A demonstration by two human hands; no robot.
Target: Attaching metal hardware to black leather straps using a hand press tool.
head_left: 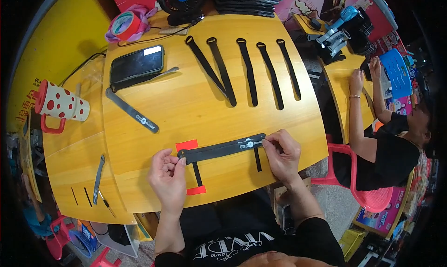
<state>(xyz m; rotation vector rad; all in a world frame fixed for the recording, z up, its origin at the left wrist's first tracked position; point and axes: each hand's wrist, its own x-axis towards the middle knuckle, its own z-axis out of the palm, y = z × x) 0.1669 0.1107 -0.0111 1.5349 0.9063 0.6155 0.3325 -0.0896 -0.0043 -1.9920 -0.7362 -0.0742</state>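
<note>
Both hands (pixel 168 178) (pixel 282 156) pinch a long, flat, dark-grey fabric-looking strap (pixel 212 150) by its ends, over the near edge of the yellow wooden surface (pixel 186 113)!

And look, fingertips cover bits of both strap ends, while the strap itself hides the upper parts of two thin black strips (pixel 198 174) (pixel 258 160) and some of the upper red rectangular patch (pixel 187 145); single or doubled, I can't tell. The grip: left thumb and fingers nearly closed on the left end, right ones pinching the right. Farther up, five slim black loop-ended straps (pixel 250 76) lie spread out, and beyond them a stack of shiny black packets (pixel 249 1) is cut off by the top edge.
</note>
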